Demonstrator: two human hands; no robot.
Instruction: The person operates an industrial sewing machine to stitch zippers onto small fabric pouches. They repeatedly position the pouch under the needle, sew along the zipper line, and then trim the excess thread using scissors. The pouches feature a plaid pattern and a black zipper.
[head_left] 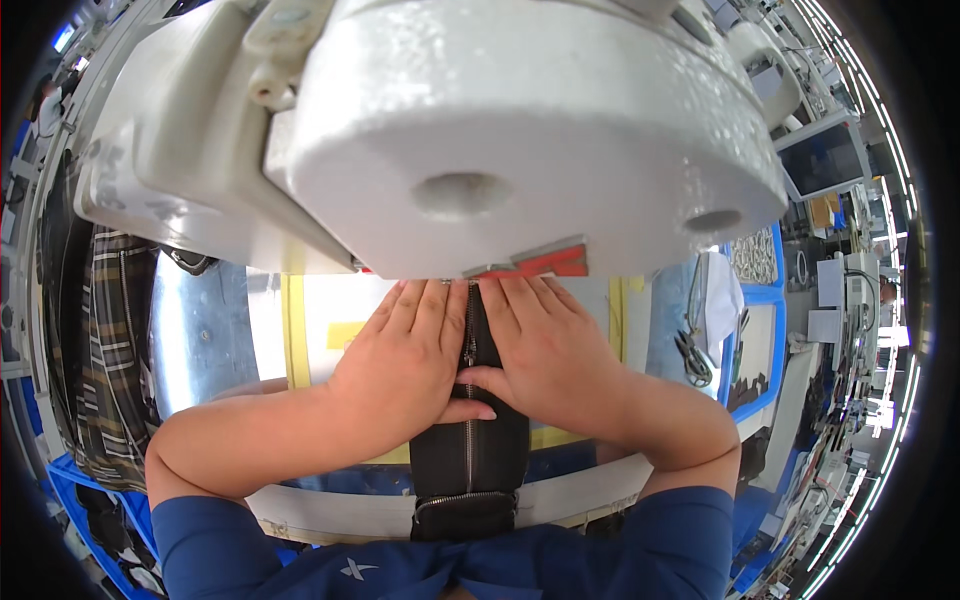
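A long black fabric piece with a metal zipper [470,450] runs lengthwise toward me, and its near end hangs over the front edge of the worktable. My left hand [405,345] lies flat on its left side, fingers stretched forward and thumb across the zipper. On the other side my right hand [545,350] rests flat in the same way, its thumb just above the left one. Both sets of fingertips reach the lower edge of a big white machine head [540,180], which hides the far end of the fabric.
Yellow tape strips [296,330] line the white work surface. To the right lie black-handled scissors [692,358], a white cloth [720,300] and blue trays [755,400] holding small parts. Plaid fabric [115,350] is piled at the left, above a blue crate [100,520].
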